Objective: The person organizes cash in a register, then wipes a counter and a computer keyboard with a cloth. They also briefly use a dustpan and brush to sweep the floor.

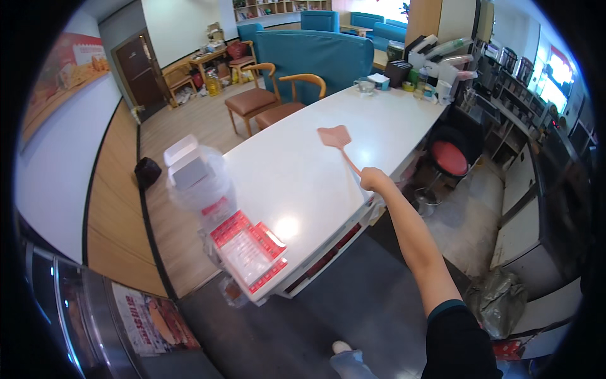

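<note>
My right hand is closed around the handle of a pink plastic fly swatter, with my arm stretched out from the lower right. The swatter's flat head is over the middle of a long white countertop; whether it touches the surface I cannot tell. Below the hand, an open shelf or drawer runs under the counter's edge. My left hand is out of view. At the counter's near left corner lies a flat stack of red-and-white printed packaging.
White foam boxes and clear plastic bags stand at the counter's left edge. Cups, a tissue box and a bottle crowd its far end. Wooden chairs line the far side; a red-seated stool stands at right, near a dark garbage bag.
</note>
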Motion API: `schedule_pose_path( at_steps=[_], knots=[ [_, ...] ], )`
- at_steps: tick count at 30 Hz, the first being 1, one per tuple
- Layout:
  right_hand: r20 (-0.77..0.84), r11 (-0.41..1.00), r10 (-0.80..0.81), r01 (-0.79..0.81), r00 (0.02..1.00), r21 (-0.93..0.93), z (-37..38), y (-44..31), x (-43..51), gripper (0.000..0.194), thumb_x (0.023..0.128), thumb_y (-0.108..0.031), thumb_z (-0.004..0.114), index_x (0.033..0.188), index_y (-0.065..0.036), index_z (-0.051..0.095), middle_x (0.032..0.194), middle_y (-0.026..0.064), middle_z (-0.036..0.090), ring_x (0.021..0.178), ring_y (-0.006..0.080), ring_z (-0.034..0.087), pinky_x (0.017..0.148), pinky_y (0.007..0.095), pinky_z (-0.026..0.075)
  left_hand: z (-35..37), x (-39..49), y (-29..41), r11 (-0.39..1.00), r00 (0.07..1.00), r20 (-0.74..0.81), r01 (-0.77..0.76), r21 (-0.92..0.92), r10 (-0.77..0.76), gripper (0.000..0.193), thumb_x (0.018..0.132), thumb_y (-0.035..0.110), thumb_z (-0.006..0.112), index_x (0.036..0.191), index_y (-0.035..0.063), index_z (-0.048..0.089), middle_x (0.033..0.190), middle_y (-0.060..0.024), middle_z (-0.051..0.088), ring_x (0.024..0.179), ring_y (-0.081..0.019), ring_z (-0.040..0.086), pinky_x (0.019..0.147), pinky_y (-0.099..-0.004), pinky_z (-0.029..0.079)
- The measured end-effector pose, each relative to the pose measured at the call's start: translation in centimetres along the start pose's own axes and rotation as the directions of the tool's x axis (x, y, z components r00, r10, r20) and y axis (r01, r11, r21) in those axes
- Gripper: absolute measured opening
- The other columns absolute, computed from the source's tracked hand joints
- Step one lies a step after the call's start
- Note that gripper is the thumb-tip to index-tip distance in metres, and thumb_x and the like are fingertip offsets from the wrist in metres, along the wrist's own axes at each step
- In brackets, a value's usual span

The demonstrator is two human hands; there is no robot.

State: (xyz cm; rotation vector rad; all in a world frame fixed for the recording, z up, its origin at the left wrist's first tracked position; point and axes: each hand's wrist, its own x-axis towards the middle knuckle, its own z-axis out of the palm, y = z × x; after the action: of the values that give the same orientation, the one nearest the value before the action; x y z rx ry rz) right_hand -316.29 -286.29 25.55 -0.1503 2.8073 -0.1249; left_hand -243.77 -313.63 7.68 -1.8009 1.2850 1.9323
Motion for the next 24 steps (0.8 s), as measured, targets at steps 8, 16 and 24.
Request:
schedule_pose_path(
  at_steps=[8, 16, 24],
  knots=[
    [-0.091, 0.526, 0.016, 0.069, 0.996, 0.847, -10.6, 3.2, -8.8, 0.046, 0.089, -0.011, 0.045, 0.134, -0.018, 0.053, 0.067, 0.0038, 0.053, 0.046, 0.0120, 0.046, 0.041, 0.0283, 0.040, 6.1, -3.8, 6.4, 0.999, 0.999, 0.035, 0.031, 0.008, -0.032, 0.046, 0.089, 0.044, 0.060, 0.105, 0.0010, 0.062, 0.076, -0.0150, 0.063, 0.058, -0.0254, 0.063, 0.045, -0.0370, 0.049],
    [-0.062, -0.709, -0.348, -0.219, 0.935, 0.671, -6.3, 5.8, -22.5, 0.050, 0.099, -0.017, 0.044, 0.146, -0.022, 0.031, 0.075, 0.0023, 0.045, 0.041, 0.0050, 0.033, 0.028, 0.0169, 0.025, 5.3, -6.4, 9.4, 0.999, 0.997, 0.070, 0.026, 0.021, -0.028, 0.045, 0.089, 0.044, 0.060, 0.105, 0.0010, 0.062, 0.076, -0.0146, 0.063, 0.058, -0.0254, 0.063, 0.045, -0.0369, 0.048],
    [-0.265, -0.895, -0.328, -0.209, 0.907, 0.394, -3.1, 2.8, -39.6, 0.058, 0.096, -0.013, 0.047, 0.149, -0.022, 0.024, 0.079, 0.0047, 0.039, 0.042, 0.0046, 0.031, 0.032, 0.0150, 0.029, -2.9, -4.6, 15.4, 0.989, 0.991, 0.061, 0.109, 0.103, -0.116, 0.045, 0.089, 0.043, 0.060, 0.105, 0.0009, 0.062, 0.076, -0.0143, 0.063, 0.059, -0.0255, 0.063, 0.045, -0.0369, 0.048]
  ],
)
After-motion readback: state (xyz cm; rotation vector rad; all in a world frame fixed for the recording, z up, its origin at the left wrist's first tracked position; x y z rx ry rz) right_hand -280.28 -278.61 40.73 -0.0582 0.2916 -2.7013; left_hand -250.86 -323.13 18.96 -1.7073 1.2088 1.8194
